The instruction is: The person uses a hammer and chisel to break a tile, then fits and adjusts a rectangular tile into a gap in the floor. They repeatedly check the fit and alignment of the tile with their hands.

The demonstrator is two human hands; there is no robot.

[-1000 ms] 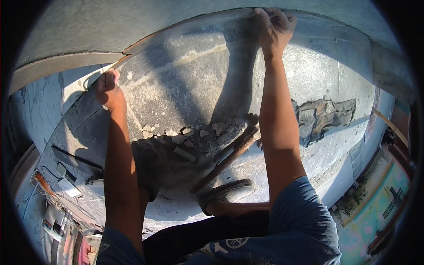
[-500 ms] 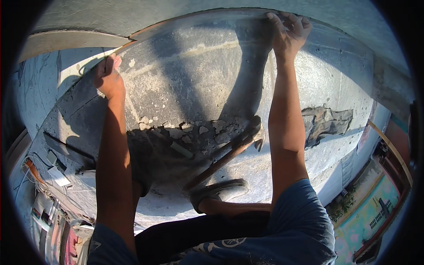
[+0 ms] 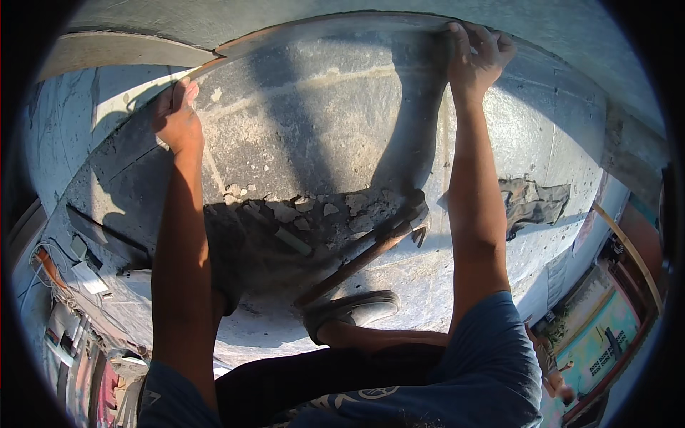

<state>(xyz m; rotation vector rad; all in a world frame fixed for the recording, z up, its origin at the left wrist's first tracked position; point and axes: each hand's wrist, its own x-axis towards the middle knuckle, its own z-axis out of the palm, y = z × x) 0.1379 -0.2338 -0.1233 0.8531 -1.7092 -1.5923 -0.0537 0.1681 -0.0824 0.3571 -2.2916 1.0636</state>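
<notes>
"Compared with the earlier frame, what is shifting?"

"Right hand (image 3: 481, 60) is sitting farther out from the left hand (image 3: 178, 120) now, along the boundary beneath the grey panel (image 3: 143, 20). The view is drifting too, and another person (image 3: 551, 367) is showing partly, far below the right hand."

"How are the fingers being held?"

"Both narrow. The left is curling, its fingertips meeting at the lower end of a brown strip (image 3: 207, 67); the right is bringing thumb and forefinger close together at the far edge, the others bending behind. I cannot tell whether either is gripping something thin."

"And the strip itself?"

"It is running up from the left fingertips towards the right hand, thinning from sight on the way."

"Why are the arms spreading so?"

"Probably to be covering two separate points on that edge at once."

"What about the hammer (image 3: 364, 258)?"

"It is lying below and left of the right hand, near the shoe (image 3: 357, 308), presumably leaving both hands free. Broken rubble (image 3: 284, 212) is lying between the forearms, and a crumpled dark sheet (image 3: 540, 203) is resting below the right hand, just outside its forearm."
</notes>
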